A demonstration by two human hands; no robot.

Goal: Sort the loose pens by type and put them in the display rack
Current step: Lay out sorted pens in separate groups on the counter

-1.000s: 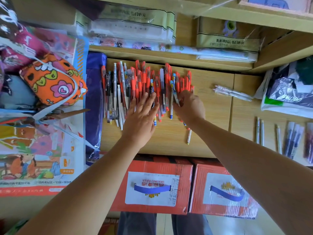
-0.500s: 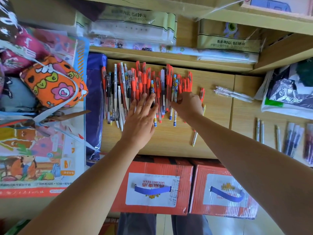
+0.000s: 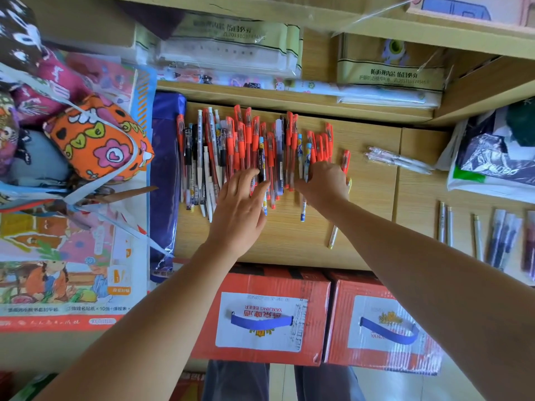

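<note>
Head cam: L hand (image 3: 240,209) flat on pens (image 3: 252,146); R hand (image 3: 324,185) grip unclear.

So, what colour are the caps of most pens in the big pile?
Orange-red; the pen pile shows it best in the head view.

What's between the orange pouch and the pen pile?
Head view: a dark blue plastic bag lies between the orange pouch and the pen pile.
</note>
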